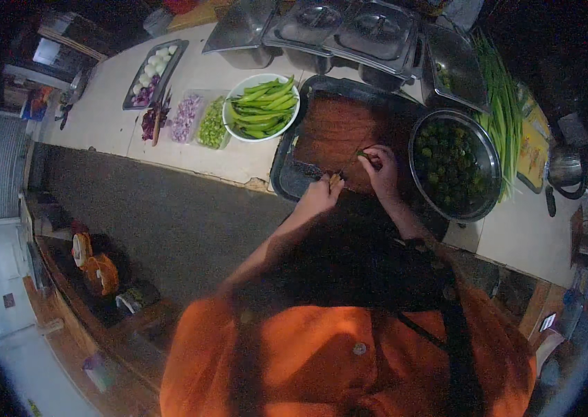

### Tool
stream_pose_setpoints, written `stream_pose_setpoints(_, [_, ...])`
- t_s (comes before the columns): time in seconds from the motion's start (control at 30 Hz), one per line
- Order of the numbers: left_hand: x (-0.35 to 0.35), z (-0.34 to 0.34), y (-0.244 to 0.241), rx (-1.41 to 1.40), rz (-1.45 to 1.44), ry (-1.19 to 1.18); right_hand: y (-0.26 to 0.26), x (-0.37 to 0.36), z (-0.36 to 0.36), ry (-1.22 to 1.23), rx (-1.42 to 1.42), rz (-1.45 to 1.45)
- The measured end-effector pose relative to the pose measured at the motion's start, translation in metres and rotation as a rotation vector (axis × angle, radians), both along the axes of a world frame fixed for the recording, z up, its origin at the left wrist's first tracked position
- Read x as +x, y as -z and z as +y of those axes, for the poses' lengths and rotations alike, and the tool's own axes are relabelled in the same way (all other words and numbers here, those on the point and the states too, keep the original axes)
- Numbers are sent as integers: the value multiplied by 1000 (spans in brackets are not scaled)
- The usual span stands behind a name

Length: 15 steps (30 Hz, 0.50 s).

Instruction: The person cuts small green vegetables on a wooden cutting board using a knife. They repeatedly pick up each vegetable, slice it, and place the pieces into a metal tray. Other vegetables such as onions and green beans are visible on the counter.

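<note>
My left hand (pixel 325 192) is closed on a knife's wooden handle (pixel 334 181), above the near edge of a reddish-brown cutting board (pixel 338 127); the blade is hard to make out. To its right, my right hand (pixel 381 166) pinches a small dark green piece (pixel 362 154), whose kind I cannot tell, over the board. The board lies in a black tray (pixel 286 180). Left of the tray stands a white bowl (pixel 228 110) of long green chili peppers (pixel 262 112). At the right is a round metal bowl (pixel 497 172) holding many small, round, dark green pieces.
Lidded steel food pans (pixel 372 28) line the back, beside a deep steel pan (pixel 455 68). Green onion stalks (pixel 500 114) lie at the right. Farther left are clear containers of chopped purple onion (pixel 187 117) and chopped green vegetable (pixel 212 125), and a tray (pixel 176 65) of peeled onions.
</note>
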<state>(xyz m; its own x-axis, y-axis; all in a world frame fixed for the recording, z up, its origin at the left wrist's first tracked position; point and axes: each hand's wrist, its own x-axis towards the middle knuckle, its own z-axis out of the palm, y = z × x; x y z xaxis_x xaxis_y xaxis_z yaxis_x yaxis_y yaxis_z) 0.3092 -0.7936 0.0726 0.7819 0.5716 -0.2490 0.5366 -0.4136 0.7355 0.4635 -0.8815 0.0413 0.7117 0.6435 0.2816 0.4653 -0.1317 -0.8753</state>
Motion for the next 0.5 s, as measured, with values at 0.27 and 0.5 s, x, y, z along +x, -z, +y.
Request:
stream_pose_setpoints(0.27, [-1, 1, 20, 10, -9, -7, -5, -15, 9, 46, 93, 238])
stream_pose_setpoints(0.5, [-2, 2, 12, -29, 37, 33, 1, -2, -4, 13, 94, -270])
